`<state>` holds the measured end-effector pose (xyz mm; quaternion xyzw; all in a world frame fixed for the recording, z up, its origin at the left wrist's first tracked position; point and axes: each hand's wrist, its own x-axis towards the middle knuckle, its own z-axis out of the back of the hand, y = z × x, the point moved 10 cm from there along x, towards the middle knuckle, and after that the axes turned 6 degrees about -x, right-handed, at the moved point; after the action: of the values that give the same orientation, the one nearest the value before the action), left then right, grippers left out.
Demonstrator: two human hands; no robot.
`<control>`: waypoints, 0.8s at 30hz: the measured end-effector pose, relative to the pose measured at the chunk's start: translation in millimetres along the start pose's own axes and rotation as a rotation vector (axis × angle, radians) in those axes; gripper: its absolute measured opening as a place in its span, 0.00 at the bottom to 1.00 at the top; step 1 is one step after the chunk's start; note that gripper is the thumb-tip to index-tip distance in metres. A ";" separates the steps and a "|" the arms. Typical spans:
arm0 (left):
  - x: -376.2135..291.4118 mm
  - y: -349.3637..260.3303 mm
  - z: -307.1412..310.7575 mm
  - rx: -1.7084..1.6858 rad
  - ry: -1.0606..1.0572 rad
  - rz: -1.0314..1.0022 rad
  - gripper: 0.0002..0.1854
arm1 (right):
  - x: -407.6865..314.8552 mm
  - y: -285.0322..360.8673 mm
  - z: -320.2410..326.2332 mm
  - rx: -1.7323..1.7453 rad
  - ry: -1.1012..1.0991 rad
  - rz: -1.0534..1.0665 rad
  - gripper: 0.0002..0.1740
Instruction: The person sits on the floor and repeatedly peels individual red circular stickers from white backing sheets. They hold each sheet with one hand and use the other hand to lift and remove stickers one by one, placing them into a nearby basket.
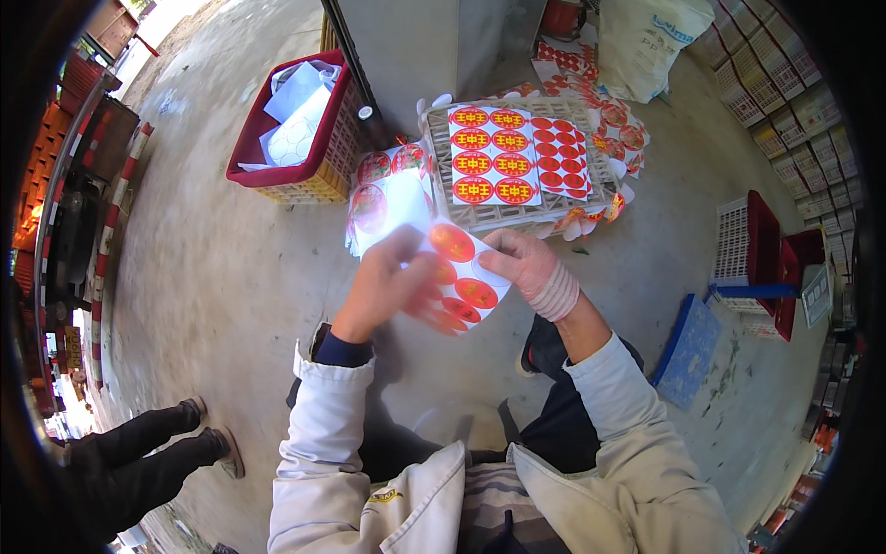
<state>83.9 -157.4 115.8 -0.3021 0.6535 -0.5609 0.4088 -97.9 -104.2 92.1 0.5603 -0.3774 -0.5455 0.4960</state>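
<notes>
A white sheet of red oval stickers (477, 293) is in front of me, one of its spots a bare outline. My right hand (529, 266), in a pinkish covering with a striped cuff, pinches the sheet's upper right edge between thumb and fingers. At the sheet's left edge is my left hand (398, 270), blurred; I cannot tell whether its fingers grip anything. Just beyond it lies a stack of sticker sheets (374, 166) with round printed pictures. Farther right, a sheet of red-and-yellow oval labels (493, 156) and a sheet of plain red ovals (559, 156) rest on an upturned plastic crate (477, 220).
A red-rimmed plastic basket (239, 156) with used backing paper stands at the far left. Loose stickers (626, 135) cling around the crate. Behind are a white woven sack (644, 52) and a pillar (415, 62). Stacked crates (747, 242) and a blue board (686, 350) are rightward; another person's legs (149, 443), lower left.
</notes>
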 end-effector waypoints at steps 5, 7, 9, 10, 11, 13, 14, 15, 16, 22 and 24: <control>-30.9 -66.5 -7.8 0.646 -0.263 -0.709 0.14 | 2.8 -2.9 -4.8 0.054 -0.027 0.031 0.15; -35.7 -68.5 -24.9 0.733 -0.200 -0.798 0.16 | 1.9 -9.8 -7.0 0.073 -0.018 -0.006 0.15; -37.0 -66.0 -36.9 0.818 -0.172 -0.834 0.16 | 1.1 -15.2 -9.6 0.085 -0.003 -0.029 0.15; -36.8 -64.7 -38.1 0.803 -0.186 -0.831 0.16 | 1.3 -17.1 -11.3 0.088 0.006 -0.038 0.15; -36.4 -62.9 -39.2 0.811 -0.183 -0.826 0.16 | 1.1 -18.5 -11.7 0.071 0.006 -0.046 0.15; -35.6 -60.2 -40.4 0.818 -0.178 -0.821 0.15 | -0.1 -19.8 -13.5 0.129 0.021 -0.067 0.17; -35.9 -59.7 -41.8 0.822 -0.175 -0.834 0.16 | -1.0 -19.9 -13.0 0.124 0.017 -0.079 0.17; -36.3 -59.6 -42.6 0.815 -0.177 -0.849 0.16 | -2.1 -16.2 -13.5 0.093 0.029 -0.060 0.18; -35.8 -58.9 -43.2 0.807 -0.177 -0.853 0.16 | -3.7 -12.4 -13.0 0.040 0.033 -0.043 0.19; -37.8 -56.9 -50.6 0.827 -0.200 -0.907 0.15 | -11.7 0.4 -11.9 -0.015 -0.014 -0.011 0.21; -38.0 -56.3 -52.6 0.844 -0.213 -0.911 0.15 | -12.6 3.1 -11.4 -0.017 -0.039 0.002 0.21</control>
<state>52.8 -110.0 180.3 -0.4169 0.1371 -0.8551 0.2759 -87.9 -91.2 97.1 0.5451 -0.3827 -0.5591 0.4938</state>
